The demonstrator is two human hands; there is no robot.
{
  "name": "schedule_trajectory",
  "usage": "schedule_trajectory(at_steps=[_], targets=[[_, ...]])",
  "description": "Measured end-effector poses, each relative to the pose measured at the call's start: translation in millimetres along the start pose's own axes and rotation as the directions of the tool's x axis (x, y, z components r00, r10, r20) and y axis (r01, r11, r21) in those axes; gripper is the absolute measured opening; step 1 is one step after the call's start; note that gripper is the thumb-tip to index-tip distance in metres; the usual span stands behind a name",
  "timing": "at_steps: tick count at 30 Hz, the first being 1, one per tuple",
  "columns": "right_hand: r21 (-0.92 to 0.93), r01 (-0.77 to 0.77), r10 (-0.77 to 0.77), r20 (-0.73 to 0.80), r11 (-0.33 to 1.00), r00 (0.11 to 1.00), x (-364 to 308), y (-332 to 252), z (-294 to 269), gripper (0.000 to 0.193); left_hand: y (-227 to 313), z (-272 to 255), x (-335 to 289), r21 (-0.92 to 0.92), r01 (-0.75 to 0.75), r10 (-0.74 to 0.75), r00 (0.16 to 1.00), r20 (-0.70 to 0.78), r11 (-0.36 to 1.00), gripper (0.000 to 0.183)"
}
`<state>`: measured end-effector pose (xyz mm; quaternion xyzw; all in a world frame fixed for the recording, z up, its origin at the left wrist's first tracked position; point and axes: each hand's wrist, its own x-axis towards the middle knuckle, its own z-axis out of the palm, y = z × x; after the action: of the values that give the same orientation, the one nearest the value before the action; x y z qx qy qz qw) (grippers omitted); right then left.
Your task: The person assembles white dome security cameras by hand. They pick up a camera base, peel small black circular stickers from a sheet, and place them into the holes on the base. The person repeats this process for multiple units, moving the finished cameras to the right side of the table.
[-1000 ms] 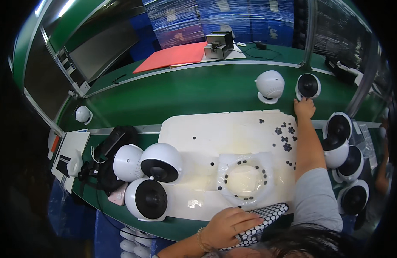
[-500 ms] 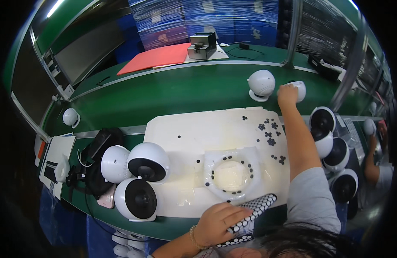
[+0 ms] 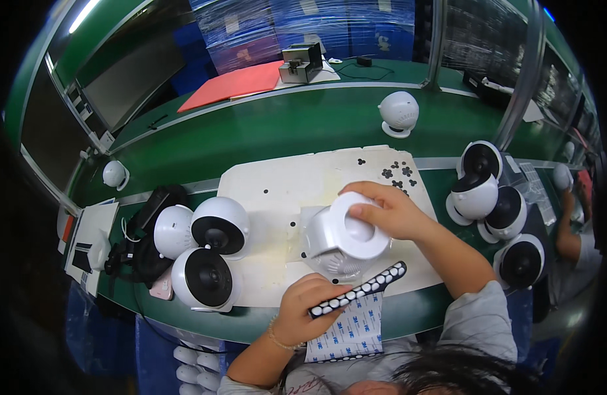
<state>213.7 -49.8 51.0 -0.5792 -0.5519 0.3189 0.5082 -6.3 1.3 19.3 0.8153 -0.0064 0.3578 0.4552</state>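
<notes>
Device (image 3: 329, 234), upended near the counter (image 3: 408, 306) front edge, we judge light, stiff, slippery; right hand (image 3: 389, 210) grips its base ring (image 3: 368, 249), our advised hold; left hand (image 3: 310, 299) clasps dotted sheet (image 3: 369, 288).

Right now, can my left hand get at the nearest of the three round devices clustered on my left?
Probably yes, for a touch: bare cream board lies between it and the nearest device. Gripping looks doubtful, since the left hand is holding the dotted sheet.

The white device (image 3: 345, 246) hides most of the ring-shaped pad (image 3: 308, 212).
</notes>
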Motion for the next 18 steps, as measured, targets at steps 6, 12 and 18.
schedule_trajectory(at_steps=[6,12,18], targets=[[-0.462,0.180,-0.212,-0.018,0.869,0.977,-4,1,-13,0.044,7,0,6,-0.135,0.234,-0.253,0.957,-0.145,0.963,0.023],[-0.265,0.418,-0.421,0.048,0.869,0.906,-53,-26,-13,0.051,11,2,13,-0.315,0.324,-0.410,0.875,-0.259,0.892,0.016],[-0.369,0.517,-0.544,0.037,0.772,0.838,-52,-15,-7,0.038,14,-4,17,-0.240,0.416,-0.471,0.842,-0.263,0.877,0.017]])
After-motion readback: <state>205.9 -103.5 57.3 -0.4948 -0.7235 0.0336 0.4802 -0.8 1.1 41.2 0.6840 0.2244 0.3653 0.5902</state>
